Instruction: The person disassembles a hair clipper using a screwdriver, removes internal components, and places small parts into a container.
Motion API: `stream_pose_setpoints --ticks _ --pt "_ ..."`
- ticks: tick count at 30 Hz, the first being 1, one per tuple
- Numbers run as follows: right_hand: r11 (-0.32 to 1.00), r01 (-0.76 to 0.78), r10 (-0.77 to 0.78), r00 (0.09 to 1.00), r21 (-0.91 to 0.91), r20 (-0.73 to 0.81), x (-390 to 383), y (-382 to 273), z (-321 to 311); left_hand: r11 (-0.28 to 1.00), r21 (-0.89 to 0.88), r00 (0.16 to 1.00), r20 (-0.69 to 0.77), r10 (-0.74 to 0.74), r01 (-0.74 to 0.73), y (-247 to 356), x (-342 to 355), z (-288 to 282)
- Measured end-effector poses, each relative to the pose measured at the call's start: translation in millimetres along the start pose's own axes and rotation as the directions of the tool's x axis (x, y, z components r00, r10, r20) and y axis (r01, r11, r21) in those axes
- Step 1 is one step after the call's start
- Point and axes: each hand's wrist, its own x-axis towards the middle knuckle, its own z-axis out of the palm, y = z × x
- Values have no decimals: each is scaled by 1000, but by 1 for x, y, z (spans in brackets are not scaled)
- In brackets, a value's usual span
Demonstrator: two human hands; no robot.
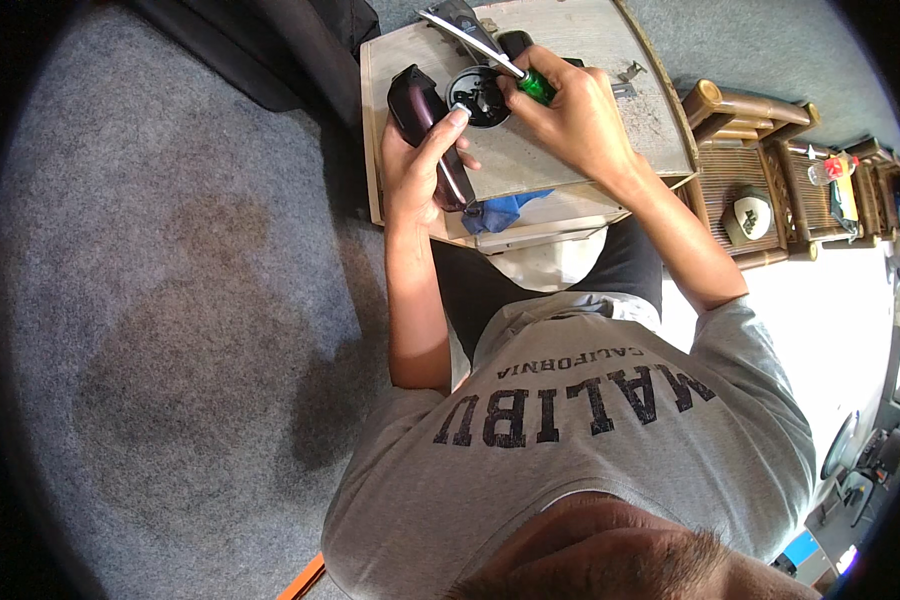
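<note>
A glossy dark purple hair clipper with a black head [432, 130] is held above the left part of a pale wooden tabletop [660, 140], its head pointing away from the seated person. The left hand [412, 172] is clamped on it, fingers wrapped around the body and thumb laid across toward the right. From where I stand, the right hand [582, 115] is curled around a screwdriver with a translucent green handle and a long metal shaft [537, 87]; the shaft slants up and to the left, away from the clipper. That hand's fingertips come to the right rim of a round dark bowl [467, 72], just beside the clipper, and I cannot tell whether they pinch anything. Small black parts [483, 100] lie in the bowl. Beyond it rests a black rounded object [515, 42], and a few small metal pieces [630, 72] lie to the right. A crumpled blue cloth [505, 212] shows below the table's near edge. Farther right, a cream-and-dark cap [749, 218] sits on brown bamboo seating [735, 165].
</note>
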Motion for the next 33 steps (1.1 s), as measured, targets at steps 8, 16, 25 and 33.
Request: stream_pose_setpoints --ticks 8,16,25,33 --pt "996 -74 76 996 56 -36 -2 -1 -19 1000 -11 999 -43 7 -8 -3 0 1" --pt "996 -91 86 966 9 242 -6 1 -18 999 -5 999 -9 37 -37 -2 1 3" --pt "993 -72 97 942 -90 321 -6 -12 -17 999 18 998 -31 52 -51 -3 2 3" --pt "1000 -6 10 974 -19 225 -6 4 -12 998 17 998 -44 53 -52 -6 4 1"
